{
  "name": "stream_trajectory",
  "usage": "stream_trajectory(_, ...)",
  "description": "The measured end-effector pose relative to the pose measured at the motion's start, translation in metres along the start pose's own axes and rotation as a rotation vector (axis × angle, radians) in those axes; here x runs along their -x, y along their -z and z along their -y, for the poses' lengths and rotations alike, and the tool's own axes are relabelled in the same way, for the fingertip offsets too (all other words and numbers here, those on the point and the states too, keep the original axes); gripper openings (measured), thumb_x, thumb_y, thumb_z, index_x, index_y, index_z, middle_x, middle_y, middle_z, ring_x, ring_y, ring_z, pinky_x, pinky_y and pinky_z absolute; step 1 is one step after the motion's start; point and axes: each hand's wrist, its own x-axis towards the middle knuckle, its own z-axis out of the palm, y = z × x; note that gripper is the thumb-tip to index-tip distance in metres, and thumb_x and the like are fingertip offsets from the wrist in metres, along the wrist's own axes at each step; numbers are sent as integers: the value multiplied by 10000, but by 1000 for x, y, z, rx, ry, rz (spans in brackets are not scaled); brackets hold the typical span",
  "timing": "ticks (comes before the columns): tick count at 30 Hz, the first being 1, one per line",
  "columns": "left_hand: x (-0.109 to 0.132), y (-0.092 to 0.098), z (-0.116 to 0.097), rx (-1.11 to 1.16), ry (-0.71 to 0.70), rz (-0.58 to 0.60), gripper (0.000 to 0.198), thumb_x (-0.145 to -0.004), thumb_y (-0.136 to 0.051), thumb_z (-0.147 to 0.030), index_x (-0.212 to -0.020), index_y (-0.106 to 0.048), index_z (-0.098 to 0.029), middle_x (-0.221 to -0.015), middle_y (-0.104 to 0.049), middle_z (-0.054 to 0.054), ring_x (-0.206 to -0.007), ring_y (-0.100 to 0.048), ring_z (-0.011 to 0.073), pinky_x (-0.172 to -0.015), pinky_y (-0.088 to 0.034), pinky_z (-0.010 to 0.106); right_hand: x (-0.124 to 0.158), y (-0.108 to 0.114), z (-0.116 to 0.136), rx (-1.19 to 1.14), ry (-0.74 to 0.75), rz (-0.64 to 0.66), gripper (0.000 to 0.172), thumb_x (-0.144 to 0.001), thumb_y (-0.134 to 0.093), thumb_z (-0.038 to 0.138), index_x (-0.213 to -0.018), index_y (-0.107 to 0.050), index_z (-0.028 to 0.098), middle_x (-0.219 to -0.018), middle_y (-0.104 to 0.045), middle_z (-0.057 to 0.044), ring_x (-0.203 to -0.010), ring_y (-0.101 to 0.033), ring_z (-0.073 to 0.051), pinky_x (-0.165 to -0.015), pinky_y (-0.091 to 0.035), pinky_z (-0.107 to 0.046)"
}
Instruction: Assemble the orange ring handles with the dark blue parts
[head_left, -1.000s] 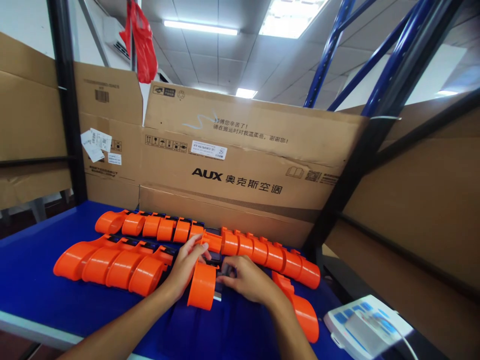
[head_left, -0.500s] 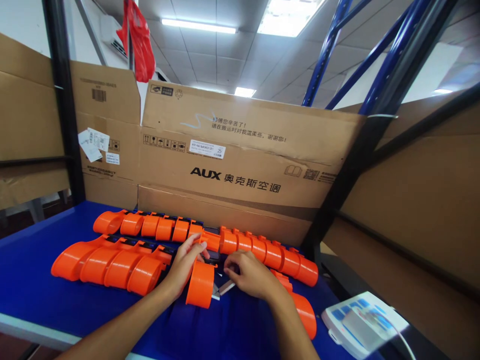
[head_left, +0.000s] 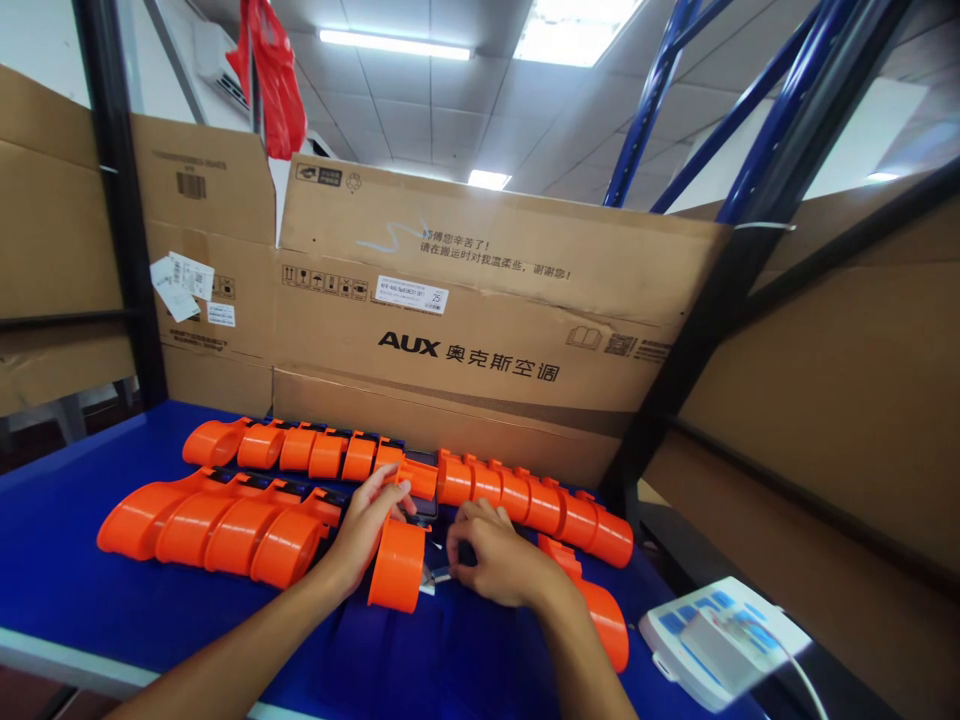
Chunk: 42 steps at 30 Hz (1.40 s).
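My left hand (head_left: 373, 520) is closed around the upper part of an orange plastic piece with a wide ring-shaped body (head_left: 397, 565). That body hangs below my fingers over the blue tabletop (head_left: 60, 500). Just right of it, my right hand (head_left: 487, 550) has its fingers curled in a pinch. Beside those fingertips, a small pale metallic strip (head_left: 439, 576) shows partly behind the orange piece. Whatever the right fingers pinch is hidden. Behind my left fingers, another orange piece (head_left: 417, 480) lies in the back row, over a dark tray.
Rows of similar orange pieces lie at the back left (head_left: 261, 447), front left (head_left: 232, 535) and back right (head_left: 517, 495). More orange pieces (head_left: 604, 620) sit right of my right forearm. A white device with blue keys (head_left: 724, 640) stands far right. Cardboard (head_left: 465, 300) walls the back.
My right fingers have curled in more tightly, and less of the pale strip shows beside them. My left hand keeps its hold on the orange piece. The view has shifted slightly.
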Motion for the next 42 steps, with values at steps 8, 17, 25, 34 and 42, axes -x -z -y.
stream_trajectory(8,0,0,2,-2,-15,9,689,-713,-795,-505,-1270,-557,-178,-743,-684,-6,-563,-554,117,-558,-425,220,-9,7,-10,-178,11,-358,254,-981,-511,361,-906,-700,209,-643,-605,0,-595,-532,-166,-589,-388,-261)
stream_trajectory(17,5,-5,-4,7,-16,53,655,-745,-773,-487,-1270,-533,-177,-731,-671,-28,-519,-518,101,-528,-406,213,-24,-7,-5,-766,-33,-702,359,-880,-665,524,-809,-686,173,-729,-682,-33,-619,-592,-154,-543,-445,-239)
stream_trajectory(25,4,-5,-2,-25,-31,75,632,-787,-742,-474,-1292,-520,-166,-728,-674,-17,-529,-529,109,-536,-399,220,-29,-9,2,-1194,-30,-733,482,-755,-819,450,-1097,-565,225,-855,-672,-14,-555,-632,-134,-489,-526,-249)
stream_trajectory(34,4,-5,-4,-26,-29,80,604,-791,-742,-485,-1266,-541,-171,-733,-676,-10,-561,-535,108,-565,-398,213,-30,-10,4,-1230,-11,-764,488,-749,-829,451,-1116,-601,225,-901,-711,-34,-664,-703,-172,-636,-623,-327)
stream_trajectory(42,4,-5,-3,-12,-19,73,639,-767,-759,-482,-1280,-534,-175,-731,-675,-12,-555,-551,115,-565,-408,222,-33,-16,0,-1238,-35,-775,544,-713,-842,500,-1132,-668,199,-881,-737,-53,-699,-713,-191,-670,-630,-354)
